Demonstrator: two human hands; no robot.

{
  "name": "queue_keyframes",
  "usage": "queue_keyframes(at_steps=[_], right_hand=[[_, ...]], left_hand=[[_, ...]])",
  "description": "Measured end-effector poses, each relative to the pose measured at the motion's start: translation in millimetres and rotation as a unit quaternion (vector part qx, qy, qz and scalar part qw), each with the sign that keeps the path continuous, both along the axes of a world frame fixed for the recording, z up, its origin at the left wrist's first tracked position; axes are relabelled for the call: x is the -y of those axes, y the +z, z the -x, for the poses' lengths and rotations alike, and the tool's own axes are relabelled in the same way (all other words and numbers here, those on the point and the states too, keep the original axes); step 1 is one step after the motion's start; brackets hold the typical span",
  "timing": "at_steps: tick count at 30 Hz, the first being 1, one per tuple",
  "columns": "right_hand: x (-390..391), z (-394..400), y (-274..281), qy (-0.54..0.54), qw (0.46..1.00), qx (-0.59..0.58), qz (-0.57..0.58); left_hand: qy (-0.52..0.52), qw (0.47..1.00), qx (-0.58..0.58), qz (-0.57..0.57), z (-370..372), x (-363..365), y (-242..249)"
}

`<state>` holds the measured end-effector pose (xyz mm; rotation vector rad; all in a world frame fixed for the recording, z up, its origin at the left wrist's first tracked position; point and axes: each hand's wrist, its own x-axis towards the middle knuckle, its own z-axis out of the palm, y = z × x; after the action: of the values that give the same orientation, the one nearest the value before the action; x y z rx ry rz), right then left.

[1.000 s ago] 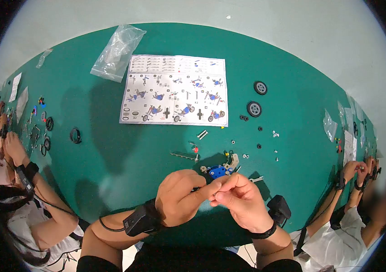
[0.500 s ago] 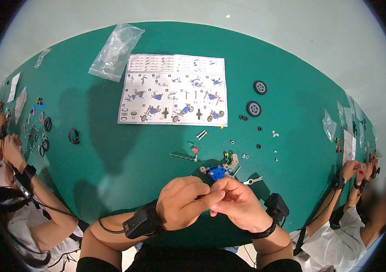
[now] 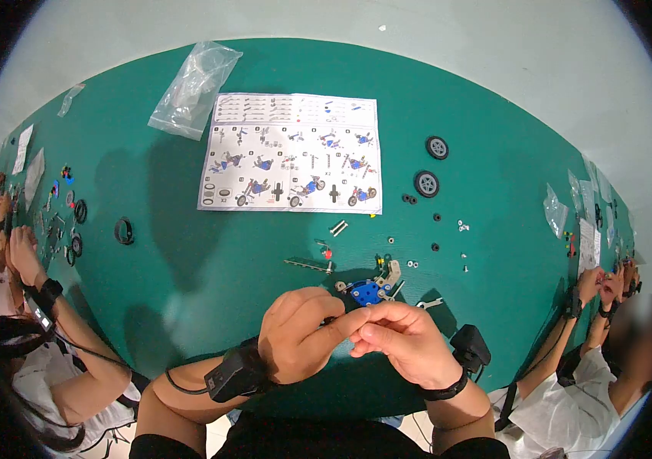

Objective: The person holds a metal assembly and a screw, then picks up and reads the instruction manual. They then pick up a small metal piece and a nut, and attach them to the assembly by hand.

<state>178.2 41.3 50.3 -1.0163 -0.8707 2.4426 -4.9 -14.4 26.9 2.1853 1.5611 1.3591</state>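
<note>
My left hand [image 3: 299, 334] is closed, its fingers curled and pinched near my right fingertips. My right hand [image 3: 409, 346] is also closed in a pinch, thumb against fingers. The fingertips meet above the table's near side, and whatever they hold is too small or hidden to make out. Just beyond them lies a blue model assembly [image 3: 366, 292] with beige and metal parts, touching or close behind my fingers. To its right rests a small light-coloured wrench [image 3: 431, 303]. A perforated metal strip [image 3: 307, 265] and a red piece [image 3: 327, 254] lie beyond my left hand.
An instruction sheet [image 3: 289, 153] lies ahead, beside a clear plastic bag [image 3: 196, 90]. Two wheels [image 3: 426, 183] and several small nuts and screws are to the right. A black ring [image 3: 124, 230] lies left. Other people work at both sides of the green table [image 3: 265, 69].
My hands stay pinched together and have shifted slightly left, with the fingers changing position a little. The parts on the table keep their arrangement.
</note>
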Motion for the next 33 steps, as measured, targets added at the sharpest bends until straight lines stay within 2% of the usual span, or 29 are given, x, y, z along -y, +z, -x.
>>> queue_keyframes(at_steps=[6, 12, 18, 24, 27, 33], right_hand=[[1.4, 0.8, -6.5, 0.013, 1.000, -0.006, 0.003], [2.1, 1.9, -9.6, 0.001, 0.994, -0.078, 0.070], [-2.0, -2.2, -5.8, 0.014, 0.994, -0.070, 0.084], [-3.5, -4.0, -6.8, 0.032, 0.999, 0.006, 0.017], [-4.3, -0.9, -6.6, 0.019, 0.999, 0.015, 0.024], [0.5, 0.1, -14.5, 0.014, 0.997, -0.035, 0.062]], left_hand=[[-0.011, 1.000, 0.011, 0.001, -0.5, 1.5, 1.2], [-0.009, 1.000, 0.007, 0.005, -1.5, 2.4, 0.2], [-0.009, 1.000, -0.010, 0.021, 2.9, 0.9, -1.2], [-0.005, 1.000, -0.009, 0.006, -0.5, -1.0, -0.6], [-0.009, 1.000, -0.003, 0.012, -0.2, -0.9, -0.4], [-0.020, 0.999, 0.018, 0.023, -0.9, 0.3, 0.1]])
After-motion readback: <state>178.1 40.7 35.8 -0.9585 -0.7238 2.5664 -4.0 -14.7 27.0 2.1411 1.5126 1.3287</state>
